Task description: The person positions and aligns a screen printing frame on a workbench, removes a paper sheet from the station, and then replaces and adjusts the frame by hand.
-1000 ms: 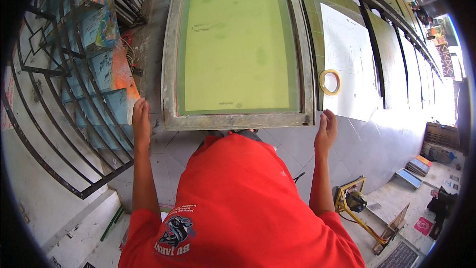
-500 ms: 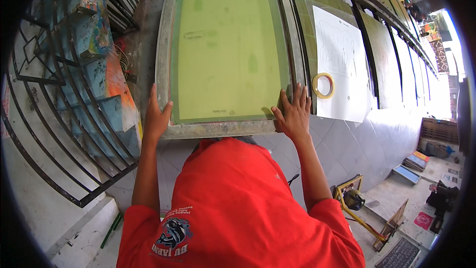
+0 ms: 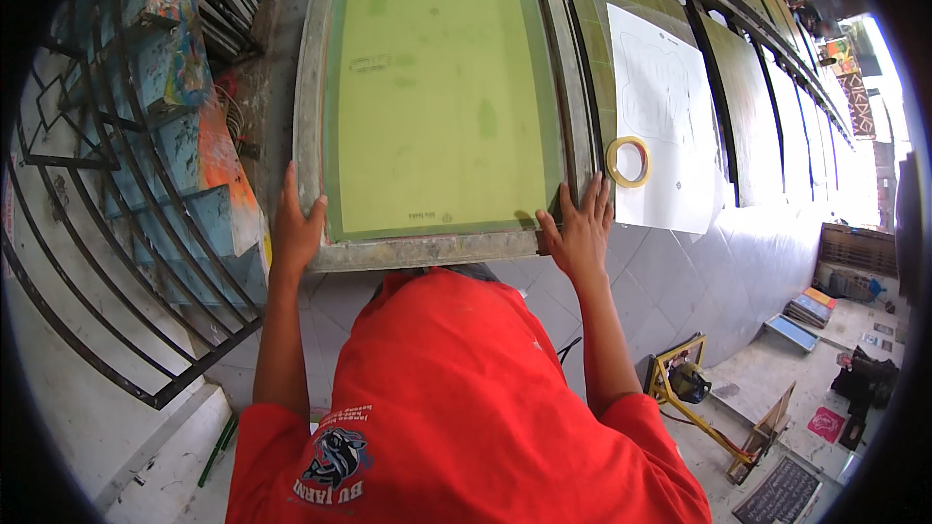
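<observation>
A large screen printing frame (image 3: 427, 253) with a yellow-green mesh lies in front of me, faint marks showing on the mesh. Its left bar is gripped near the bottom corner by my left hand (image 3: 298, 225), thumb on top and fingers along the outer side. My right hand (image 3: 581, 238) holds the lower right corner, its thumb on the inner side and its fingers stretched over the right bar. Right of the frame, a white paper sheet (image 3: 655, 87) with thin line drawing lies on a greenish panel. A roll of yellow tape (image 3: 612, 163) rests on the sheet's left edge.
A black metal railing (image 3: 155, 233) curves along the left, beside paint-stained blue boards (image 3: 180, 175). Dark rack bars (image 3: 714, 87) with more panels stretch away to the right. On the floor at lower right stand a yellow frame (image 3: 665, 374) and a dark lettered board (image 3: 777, 493).
The whole view has shifted slightly left. My right hand's fingers have slid a little outward along the frame's edge. Both hands stay on the frame.
</observation>
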Tool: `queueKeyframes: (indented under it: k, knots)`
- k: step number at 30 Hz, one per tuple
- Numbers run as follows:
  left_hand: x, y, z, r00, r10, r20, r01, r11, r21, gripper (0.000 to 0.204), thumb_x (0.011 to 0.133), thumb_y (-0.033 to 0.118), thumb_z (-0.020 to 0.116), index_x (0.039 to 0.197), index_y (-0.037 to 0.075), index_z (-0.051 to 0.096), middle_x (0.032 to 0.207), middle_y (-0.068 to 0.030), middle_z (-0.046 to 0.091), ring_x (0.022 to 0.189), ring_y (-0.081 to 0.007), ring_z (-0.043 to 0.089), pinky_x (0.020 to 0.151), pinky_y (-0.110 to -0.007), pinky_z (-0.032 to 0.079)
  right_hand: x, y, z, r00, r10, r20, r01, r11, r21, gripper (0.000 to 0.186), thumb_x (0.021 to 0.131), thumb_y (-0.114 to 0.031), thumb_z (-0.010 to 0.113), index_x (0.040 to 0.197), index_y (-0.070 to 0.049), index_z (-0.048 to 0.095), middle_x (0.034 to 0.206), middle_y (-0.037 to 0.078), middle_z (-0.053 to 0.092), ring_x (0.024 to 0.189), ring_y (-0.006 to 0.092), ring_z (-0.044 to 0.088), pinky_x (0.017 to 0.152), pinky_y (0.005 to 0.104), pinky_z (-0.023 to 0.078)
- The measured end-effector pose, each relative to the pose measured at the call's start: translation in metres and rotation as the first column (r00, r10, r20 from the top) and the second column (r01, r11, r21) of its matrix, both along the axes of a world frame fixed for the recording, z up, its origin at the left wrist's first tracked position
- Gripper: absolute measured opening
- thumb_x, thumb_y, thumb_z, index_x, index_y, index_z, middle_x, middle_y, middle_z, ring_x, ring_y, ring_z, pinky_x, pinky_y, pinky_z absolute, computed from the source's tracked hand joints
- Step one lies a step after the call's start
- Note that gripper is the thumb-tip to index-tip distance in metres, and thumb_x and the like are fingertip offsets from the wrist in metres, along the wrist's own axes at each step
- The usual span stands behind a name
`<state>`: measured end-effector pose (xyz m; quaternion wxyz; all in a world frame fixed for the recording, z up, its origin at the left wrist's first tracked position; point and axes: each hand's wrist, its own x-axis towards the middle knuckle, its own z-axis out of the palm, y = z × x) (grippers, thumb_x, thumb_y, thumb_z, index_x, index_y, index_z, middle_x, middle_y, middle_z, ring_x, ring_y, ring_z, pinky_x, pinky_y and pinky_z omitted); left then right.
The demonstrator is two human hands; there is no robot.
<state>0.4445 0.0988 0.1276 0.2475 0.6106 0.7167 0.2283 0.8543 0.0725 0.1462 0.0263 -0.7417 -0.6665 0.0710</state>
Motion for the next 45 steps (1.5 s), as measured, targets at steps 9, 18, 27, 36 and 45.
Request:
queueKeyframes:
  k: [9, 18, 27, 36, 45]
  knots:
    - [-0.001, 0.001, -0.001, 0.999, 0.007, 0.050, -0.008, 1.000, 0.030, 0.069, 0.086, 0.021, 0.060, 0.143, 0.005, 0.025, 0.139, -0.0273, 0.036, 0.128, -0.0417, 0.037, 0.105, -0.040, 0.031, -0.005, 0.000, 0.000, 1.000, 0.014, 0.018, -0.013, 0.998, -0.055, 0.072, 0.085, -0.054, 0.053, 0.139, -0.009, 0.039, 0.150, 0.028, 0.010, 0.140, 0.0424, 0.008, 0.110, 0.0549, 0.014]
    - [0.023, -0.019, 0.022, 0.844, -0.181, -0.505, 0.198, 0.980, -0.019, 0.054, 0.087, 0.041, 0.055, 0.133, 0.013, 0.048, 0.146, -0.0269, 0.021, 0.137, -0.0448, 0.013, 0.103, -0.067, 0.012, -0.019, -0.009, 0.011, 0.999, 0.040, 0.012, -0.039, 0.997, -0.062, 0.071, 0.086, -0.050, 0.053, 0.139, -0.007, 0.037, 0.149, 0.029, 0.009, 0.140, 0.0425, 0.008, 0.111, 0.0527, 0.014]
    - [0.030, -0.021, 0.016, 0.832, -0.168, -0.529, 0.168, 0.985, -0.050, 0.064, 0.087, 0.056, 0.049, 0.132, 0.011, 0.050, 0.148, -0.0267, 0.016, 0.139, -0.0437, 0.005, 0.102, -0.070, 0.004, -0.025, -0.017, 0.010, 0.998, 0.055, 0.004, -0.054, 0.997, -0.051, 0.067, 0.086, -0.053, 0.052, 0.138, -0.011, 0.041, 0.150, 0.027, 0.010, 0.140, 0.0424, 0.008, 0.111, 0.0524, 0.013]
    - [0.035, -0.003, 0.024, 0.805, -0.177, -0.566, 0.149, 0.984, -0.095, 0.069, 0.085, 0.058, 0.051, 0.135, 0.011, 0.047, 0.148, -0.0262, 0.018, 0.139, -0.0425, 0.007, 0.105, -0.065, 0.007, -0.028, 0.006, 0.005, 0.997, 0.067, 0.033, -0.065, 0.995, -0.070, 0.067, 0.086, -0.057, 0.049, 0.136, -0.012, 0.045, 0.150, 0.027, 0.011, 0.140, 0.0423, 0.007, 0.110, 0.0556, 0.012]
    - [0.032, -0.001, 0.026, 0.794, -0.206, -0.572, 0.159, 0.978, -0.132, 0.065, 0.086, 0.055, 0.052, 0.134, 0.011, 0.048, 0.150, -0.0246, 0.014, 0.140, -0.0408, 0.005, 0.106, -0.065, 0.007, -0.017, 0.008, 0.001, 0.999, 0.029, 0.026, -0.030, 0.999, 0.011, 0.068, 0.086, -0.061, 0.046, 0.134, -0.012, 0.048, 0.149, 0.029, 0.014, 0.139, 0.0433, 0.010, 0.109, 0.0575, 0.013]
